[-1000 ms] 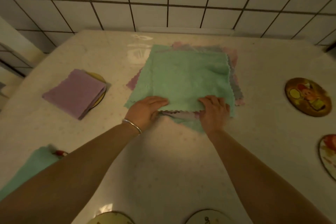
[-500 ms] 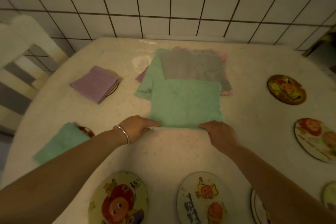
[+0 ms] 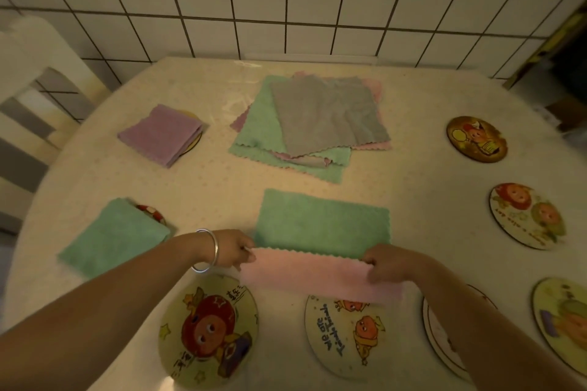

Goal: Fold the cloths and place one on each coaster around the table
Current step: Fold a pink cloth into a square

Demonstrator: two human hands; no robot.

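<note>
Green-and-pink cloth (image 3: 322, 225) part-folded near table edge, between loose cloth pile (image 3: 317, 124) and coasters (image 3: 346, 336)

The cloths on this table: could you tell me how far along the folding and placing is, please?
Done: a folded purple cloth and a folded green cloth each lie on a coaster. In hand: the left hand and right hand pinch a cloth, green on top, pink underneath, mid-fold. Left: the unfolded pile and at least six bare coasters, such as the apple-face coaster.
</note>
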